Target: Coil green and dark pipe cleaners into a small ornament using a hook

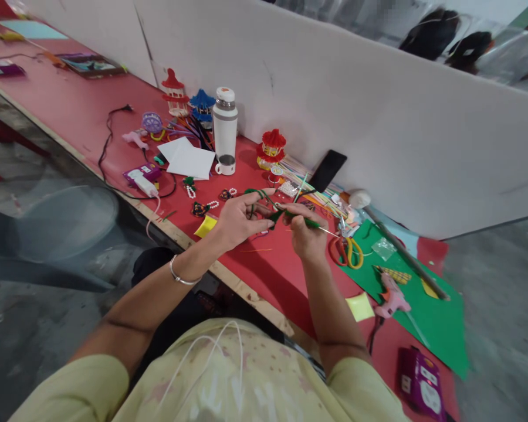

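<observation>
My left hand (242, 220), with a silver bangle on the wrist, holds a small dark green piece (275, 217) between thumb and fingers. Dark green yarn (256, 192) loops over its fingers. My right hand (305, 231) is closed around the green handle (311, 223) of a thin metal tool, whose shaft points to the right. Its fingertips meet the green piece beside my left fingertips. Both hands are above the red table (264, 281). Scissors (347, 252) with red and yellow handles lie just right of my right hand.
A white bottle (225, 132), white papers (189, 159) and a red lantern-like craft (271, 146) stand or lie behind my hands. A black phone (328, 170) leans near the partition. On the right are a green sheet (440, 328), a pink glue gun (392, 298) and a purple box (422, 384).
</observation>
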